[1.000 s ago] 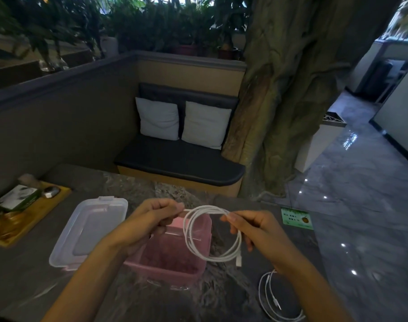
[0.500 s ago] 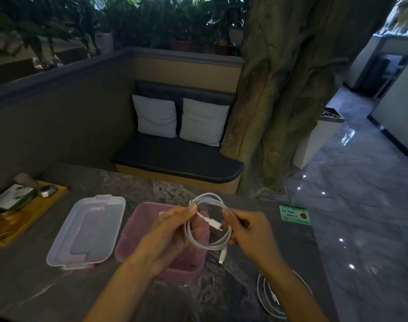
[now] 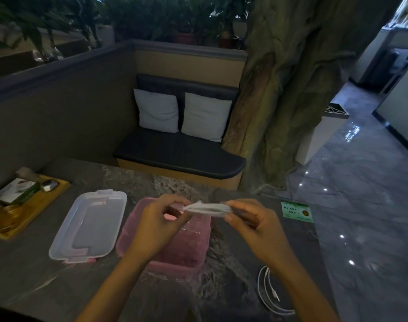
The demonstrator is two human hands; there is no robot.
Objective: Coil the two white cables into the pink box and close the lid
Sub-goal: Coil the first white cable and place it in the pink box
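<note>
The open pink box (image 3: pixel 189 259) sits on the dark marble table, and its clear lid (image 3: pixel 89 226) lies flat to its left. Above the box's far side I hold a coiled white cable (image 3: pixel 207 208) edge-on, flattened into a narrow band and blurred. My left hand (image 3: pixel 159 226) pinches its left end. My right hand (image 3: pixel 254 226) pinches its right end. A second white cable (image 3: pixel 269 293) lies in a loose loop on the table at the near right, partly hidden by my right forearm.
A wooden tray (image 3: pixel 33 212) with a small carton and other items stands at the far left. A green card (image 3: pixel 297 211) lies at the table's right edge, with glossy floor beyond. A cushioned bench and a tree trunk stand behind the table.
The coil went from a wide round loop to a tighter one, and now lies edge-on and flattened between both hands. My hands have moved slightly apart above the box.
</note>
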